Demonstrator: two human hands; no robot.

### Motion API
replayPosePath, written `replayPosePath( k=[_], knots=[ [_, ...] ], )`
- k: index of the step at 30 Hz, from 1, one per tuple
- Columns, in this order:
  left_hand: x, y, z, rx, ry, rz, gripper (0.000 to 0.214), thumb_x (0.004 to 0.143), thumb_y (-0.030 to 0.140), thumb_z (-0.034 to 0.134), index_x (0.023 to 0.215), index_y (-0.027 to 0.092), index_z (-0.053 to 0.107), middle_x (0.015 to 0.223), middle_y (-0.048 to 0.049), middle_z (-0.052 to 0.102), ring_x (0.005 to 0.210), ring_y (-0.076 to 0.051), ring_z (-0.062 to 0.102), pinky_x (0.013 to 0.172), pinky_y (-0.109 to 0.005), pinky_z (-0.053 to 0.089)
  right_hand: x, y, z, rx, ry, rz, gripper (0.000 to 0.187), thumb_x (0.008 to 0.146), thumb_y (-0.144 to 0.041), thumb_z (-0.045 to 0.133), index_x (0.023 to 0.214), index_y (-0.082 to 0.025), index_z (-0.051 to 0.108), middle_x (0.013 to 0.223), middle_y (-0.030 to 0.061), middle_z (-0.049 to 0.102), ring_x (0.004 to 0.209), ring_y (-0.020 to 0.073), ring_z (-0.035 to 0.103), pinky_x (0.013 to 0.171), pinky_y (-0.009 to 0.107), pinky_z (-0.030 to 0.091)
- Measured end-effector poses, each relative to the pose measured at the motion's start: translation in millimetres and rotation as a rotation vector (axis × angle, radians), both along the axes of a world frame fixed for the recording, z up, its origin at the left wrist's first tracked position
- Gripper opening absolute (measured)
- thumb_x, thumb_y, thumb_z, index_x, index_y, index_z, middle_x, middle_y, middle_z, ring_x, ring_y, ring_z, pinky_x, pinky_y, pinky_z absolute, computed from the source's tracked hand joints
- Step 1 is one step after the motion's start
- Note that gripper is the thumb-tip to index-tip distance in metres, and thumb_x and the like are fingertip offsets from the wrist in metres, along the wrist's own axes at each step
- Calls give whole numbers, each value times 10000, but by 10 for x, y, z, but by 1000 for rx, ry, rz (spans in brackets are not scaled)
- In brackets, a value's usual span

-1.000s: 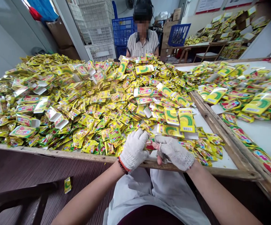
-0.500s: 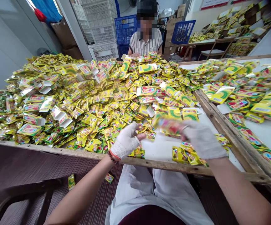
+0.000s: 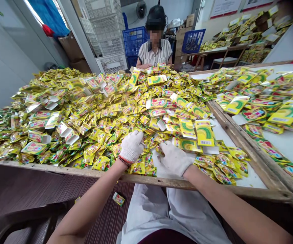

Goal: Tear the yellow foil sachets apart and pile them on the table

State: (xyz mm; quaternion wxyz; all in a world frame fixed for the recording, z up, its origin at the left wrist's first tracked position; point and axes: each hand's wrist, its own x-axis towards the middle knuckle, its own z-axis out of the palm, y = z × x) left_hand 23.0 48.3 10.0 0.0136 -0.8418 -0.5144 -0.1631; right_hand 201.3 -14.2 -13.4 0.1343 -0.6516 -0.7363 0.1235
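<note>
Both my hands wear white knit gloves and rest on the near part of a big heap of small yellow sachets [image 3: 95, 112]. My left hand [image 3: 131, 146] is curled, fingertips down among the sachets. My right hand [image 3: 175, 157] lies close beside it, fingers bent onto sachets at the edge of a bare white patch of the table [image 3: 161, 169]. What either hand pinches is hidden under the gloves. Just beyond my right hand lie flat yellow-green cartons [image 3: 202, 133].
A wooden rim [image 3: 60, 168] bounds the table in front. A second table [image 3: 286, 142] with more cartons and sachets adjoins at the right. A person in a striped shirt [image 3: 154, 51] sits opposite. Crates [image 3: 106, 30] stand behind. One sachet [image 3: 118, 199] lies on the floor.
My right hand carried a filled carton out to the right, set it by the flat cartons, and came back. Both hands now reach into the sachets, further from the rim than before.
</note>
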Motion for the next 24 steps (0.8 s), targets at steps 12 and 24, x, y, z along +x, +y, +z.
replayPosePath(
  k=[12,24],
  knots=[
    [172,-457,-210,-863,-1424,41,304,659,352,762,813,162,582,802,10,598,709,-115,590,643,-270,572,243,-213,51,148,524,-147,197,894,-303,427,822,-195,575,770,40,642,685,162,558,636,268,414],
    [350,-648,-107,-1136,-1632,112,381,603,200,805,885,170,549,765,11,637,667,-131,650,645,-292,565,139,-314,18,431,-64,-23,217,941,-203,413,878,-178,619,838,81,659,750,199,592,680,299,367]
  ],
)
